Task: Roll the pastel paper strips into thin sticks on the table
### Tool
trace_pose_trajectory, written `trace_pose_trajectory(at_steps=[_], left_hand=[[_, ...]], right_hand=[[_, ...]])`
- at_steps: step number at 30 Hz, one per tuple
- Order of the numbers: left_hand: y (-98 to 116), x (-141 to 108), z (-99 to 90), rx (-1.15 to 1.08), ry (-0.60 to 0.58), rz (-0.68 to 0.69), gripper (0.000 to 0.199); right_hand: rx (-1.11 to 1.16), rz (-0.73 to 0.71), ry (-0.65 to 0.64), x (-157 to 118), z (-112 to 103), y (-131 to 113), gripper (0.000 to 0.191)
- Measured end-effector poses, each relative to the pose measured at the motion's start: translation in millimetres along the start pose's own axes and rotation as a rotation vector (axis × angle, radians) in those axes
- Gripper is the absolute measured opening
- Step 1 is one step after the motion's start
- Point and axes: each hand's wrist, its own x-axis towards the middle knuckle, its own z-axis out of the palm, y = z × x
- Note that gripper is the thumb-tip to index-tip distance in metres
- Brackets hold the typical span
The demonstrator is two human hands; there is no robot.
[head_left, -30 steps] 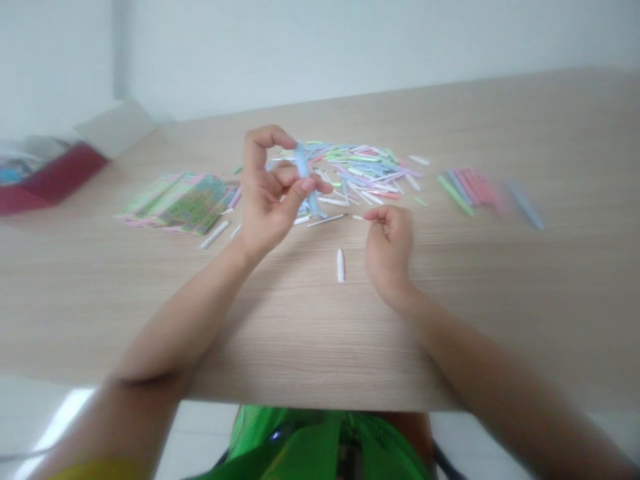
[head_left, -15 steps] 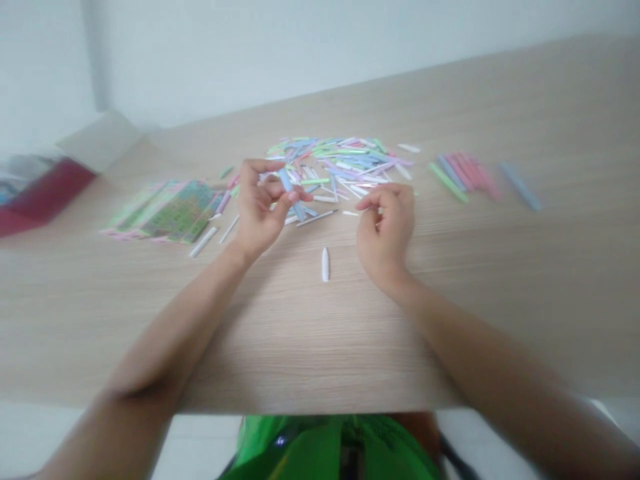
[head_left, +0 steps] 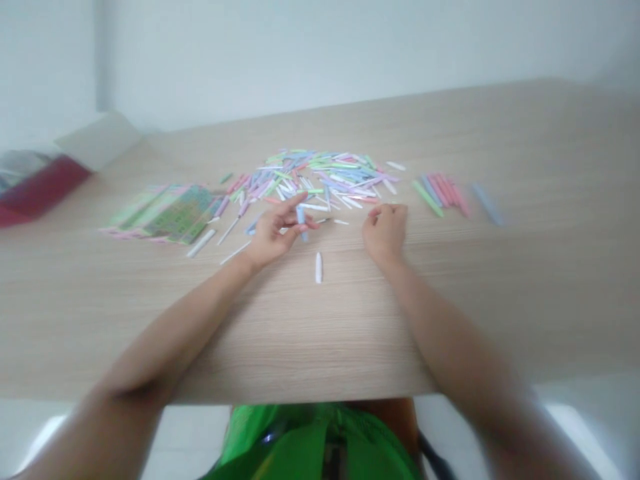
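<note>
My left hand is raised over the middle of the table, its thumb and fingers pinching a light blue pen barrel held nearly upright. My right hand is curled closed to the right, low over the table. Whatever its fingertips may hold is hidden. Between the hands lies a short, pointed white pen part. A thin white piece rests just left of my right hand. Beyond both hands spreads a pile of pastel pen parts in green, blue, pink, purple and white.
Green patterned packets lie in a stack at left, with a loose white tube beside them. To the right sit a row of pink, blue and green pens and a separate blue one. A red box stands far left.
My left hand has come lower and nearer with the blue barrel, now more upright. My right hand has lowered slightly and its fingers have curled in. The camera view has shifted a little.
</note>
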Motion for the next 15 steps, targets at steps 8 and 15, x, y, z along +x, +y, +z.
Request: trace_pose_trajectory(at_steps=[8,15], left_hand=[[18,-19,-33.3,0.190,-0.106,0.017,0.027],[19,-58,-29.4,0.209,0.118,0.021,0.023]], right_hand=[[-0.080,0.089,-0.144,-8,-23,-27,0.030],[-0.325,0.102,-0.517,-28,-1,-82,0.052]])
